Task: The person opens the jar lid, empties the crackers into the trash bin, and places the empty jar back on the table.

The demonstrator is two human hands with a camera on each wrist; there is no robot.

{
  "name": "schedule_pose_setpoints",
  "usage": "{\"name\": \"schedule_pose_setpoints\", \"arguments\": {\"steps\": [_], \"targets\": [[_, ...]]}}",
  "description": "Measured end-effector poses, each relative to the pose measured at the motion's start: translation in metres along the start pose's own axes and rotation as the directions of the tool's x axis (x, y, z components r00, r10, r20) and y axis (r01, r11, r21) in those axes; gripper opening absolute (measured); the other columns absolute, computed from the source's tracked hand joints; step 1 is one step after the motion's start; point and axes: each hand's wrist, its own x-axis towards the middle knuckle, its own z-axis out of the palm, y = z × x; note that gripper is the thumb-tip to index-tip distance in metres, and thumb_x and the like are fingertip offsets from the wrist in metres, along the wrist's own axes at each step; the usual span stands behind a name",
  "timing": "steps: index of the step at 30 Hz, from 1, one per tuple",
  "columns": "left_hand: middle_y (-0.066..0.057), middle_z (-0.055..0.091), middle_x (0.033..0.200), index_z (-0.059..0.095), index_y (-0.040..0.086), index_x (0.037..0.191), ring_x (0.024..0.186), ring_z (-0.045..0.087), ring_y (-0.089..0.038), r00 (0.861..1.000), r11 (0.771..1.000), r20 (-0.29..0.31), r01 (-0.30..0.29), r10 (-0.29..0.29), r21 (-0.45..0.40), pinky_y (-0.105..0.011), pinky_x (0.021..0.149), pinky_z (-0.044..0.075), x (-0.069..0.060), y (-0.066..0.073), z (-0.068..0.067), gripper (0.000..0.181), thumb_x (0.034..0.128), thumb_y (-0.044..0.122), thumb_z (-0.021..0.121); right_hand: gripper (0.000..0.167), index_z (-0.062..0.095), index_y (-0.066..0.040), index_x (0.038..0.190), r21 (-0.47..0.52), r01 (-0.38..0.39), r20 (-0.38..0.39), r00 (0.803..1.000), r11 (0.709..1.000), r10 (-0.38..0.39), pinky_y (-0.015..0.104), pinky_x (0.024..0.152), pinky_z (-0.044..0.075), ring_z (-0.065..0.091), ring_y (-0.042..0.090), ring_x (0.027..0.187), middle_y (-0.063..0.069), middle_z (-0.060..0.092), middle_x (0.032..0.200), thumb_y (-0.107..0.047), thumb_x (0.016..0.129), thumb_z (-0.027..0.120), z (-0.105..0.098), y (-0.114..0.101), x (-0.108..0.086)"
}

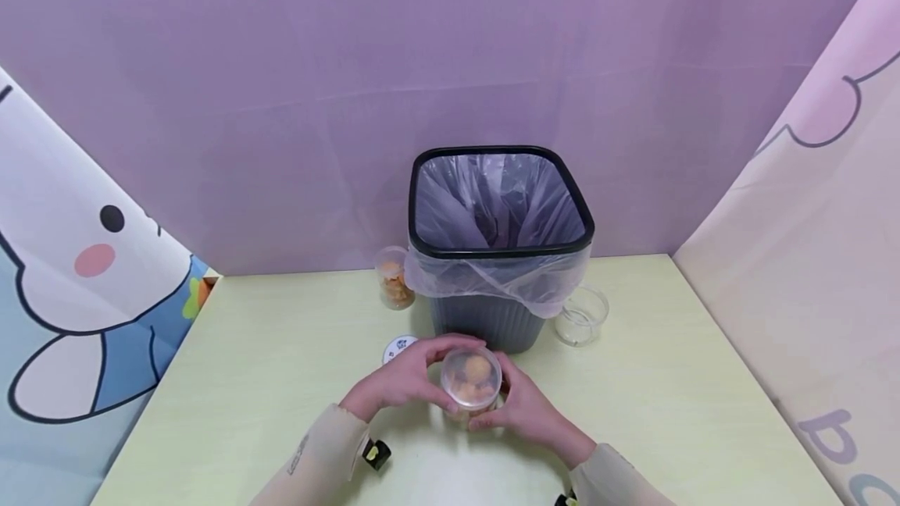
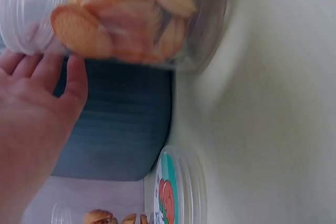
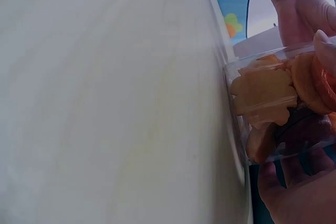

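Observation:
A clear plastic jar of biscuits (image 1: 473, 378) is upright between both hands, close to the tabletop. My left hand (image 1: 402, 378) grips its left side, with the thumb in front and the fingers behind. My right hand (image 1: 529, 411) holds its right side. Through the wall, round and flower-shaped biscuits (image 3: 265, 93) show in the right wrist view. I cannot tell whether a see-through cover is on the jar's top. Left of it lies a round printed lid (image 1: 399, 347), partly hidden by my left hand; its red fruit picture shows in the left wrist view.
Just behind the jar stands a dark grey bin (image 1: 485, 322) with a black rim and a translucent liner. A second jar of biscuits (image 1: 396, 287) stands to the bin's left. A clear container (image 1: 582, 317) is at its right. The pale table (image 1: 281, 397) meets a purple backdrop.

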Motion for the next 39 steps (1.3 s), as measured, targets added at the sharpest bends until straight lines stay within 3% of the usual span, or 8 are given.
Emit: {"name": "schedule_pose_setpoints", "arguments": {"steps": [6, 15, 19, 25, 28, 33, 36, 39], "targets": [[0.008, 0.054, 0.143, 0.056, 0.021, 0.142, 0.132, 0.048, -0.018, 0.988, 0.999, -0.152, 0.035, -0.029, 0.038, -0.041, 0.11, 0.036, -0.008, 0.006, 0.014, 0.085, 0.0657, 0.017, 0.093, 0.09, 0.049, -0.017, 0.137, -0.002, -0.008, -0.002, 1.0, 1.0, 0.008, 0.035, 0.106, 0.038, 0.051, 0.023, 0.125, 0.0, 0.056, 0.133, -0.012, 0.06, 0.096, 0.0, 0.001, 0.0], [0.005, 0.054, 0.143, 0.057, 0.019, 0.14, 0.132, 0.047, -0.019, 0.934, 0.997, -0.355, 0.059, -0.035, 0.057, -0.041, 0.105, 0.042, -0.015, 0.014, 0.037, 0.085, 0.0631, 0.019, 0.095, 0.088, 0.05, -0.017, 0.136, 0.008, 0.008, 0.001, 1.0, 1.0, -0.008, 0.036, 0.104, 0.039, 0.051, 0.024, 0.123, 0.001, 0.056, 0.132, -0.014, 0.061, 0.095, 0.0, 0.003, 0.0], [0.003, 0.053, 0.143, 0.056, 0.014, 0.14, 0.131, 0.047, -0.022, 0.897, 0.996, -0.439, 0.071, -0.044, 0.045, -0.041, 0.103, 0.043, -0.017, 0.018, 0.049, 0.085, 0.0637, 0.017, 0.095, 0.086, 0.05, -0.016, 0.137, 0.007, 0.015, -0.006, 1.0, 1.0, -0.015, 0.035, 0.104, 0.039, 0.051, 0.023, 0.124, 0.001, 0.056, 0.132, -0.016, 0.063, 0.095, 0.0, 0.003, 0.0], [0.003, 0.053, 0.143, 0.057, 0.012, 0.14, 0.13, 0.047, -0.021, 0.827, 0.992, -0.556, 0.12, -0.08, 0.036, -0.045, 0.102, 0.043, -0.018, 0.025, 0.065, 0.088, 0.0616, 0.02, 0.096, 0.083, 0.05, -0.015, 0.136, -0.004, 0.027, -0.005, 1.0, 1.0, -0.027, 0.034, 0.101, 0.042, 0.053, 0.022, 0.121, 0.001, 0.057, 0.131, -0.017, 0.067, 0.094, -0.001, 0.004, 0.0], [0.006, 0.051, 0.144, 0.056, 0.013, 0.14, 0.133, 0.045, -0.019, 0.808, 0.989, -0.58, 0.145, -0.106, 0.022, -0.045, 0.103, 0.042, -0.019, 0.028, 0.069, 0.089, 0.0617, 0.025, 0.096, 0.082, 0.05, -0.014, 0.137, -0.008, 0.032, -0.004, 0.999, 0.999, -0.032, 0.033, 0.1, 0.043, 0.054, 0.023, 0.119, 0.003, 0.057, 0.131, -0.015, 0.067, 0.093, -0.001, 0.004, 0.0], [0.007, 0.051, 0.145, 0.05, 0.014, 0.145, 0.128, 0.049, -0.021, 0.81, 0.988, -0.572, 0.153, -0.126, -0.001, -0.049, 0.104, 0.039, -0.02, 0.029, 0.071, 0.093, 0.0639, 0.025, 0.095, 0.081, 0.049, -0.012, 0.137, -0.033, 0.052, -0.003, 0.999, 0.998, -0.052, 0.032, 0.1, 0.043, 0.054, 0.024, 0.12, 0.006, 0.056, 0.132, -0.017, 0.069, 0.092, -0.002, 0.004, -0.001], [0.006, 0.051, 0.145, 0.046, 0.014, 0.147, 0.125, 0.052, -0.022, 0.828, 0.989, -0.547, 0.147, -0.123, 0.0, -0.049, 0.103, 0.04, -0.022, 0.028, 0.066, 0.095, 0.0659, 0.022, 0.094, 0.082, 0.049, -0.014, 0.138, -0.027, 0.039, -0.006, 0.999, 0.999, -0.039, 0.034, 0.103, 0.042, 0.052, 0.023, 0.123, 0.004, 0.056, 0.134, -0.018, 0.068, 0.093, -0.001, 0.003, 0.0], [0.005, 0.05, 0.146, 0.044, 0.014, 0.149, 0.127, 0.051, -0.02, 0.858, 0.99, -0.5, 0.138, -0.114, 0.011, -0.044, 0.104, 0.041, -0.023, 0.026, 0.058, 0.095, 0.0678, 0.021, 0.093, 0.084, 0.05, -0.016, 0.137, -0.015, 0.02, -0.009, 1.0, 1.0, -0.021, 0.035, 0.105, 0.039, 0.051, 0.022, 0.124, 0.002, 0.056, 0.134, -0.017, 0.066, 0.094, 0.0, 0.002, 0.0]]}}
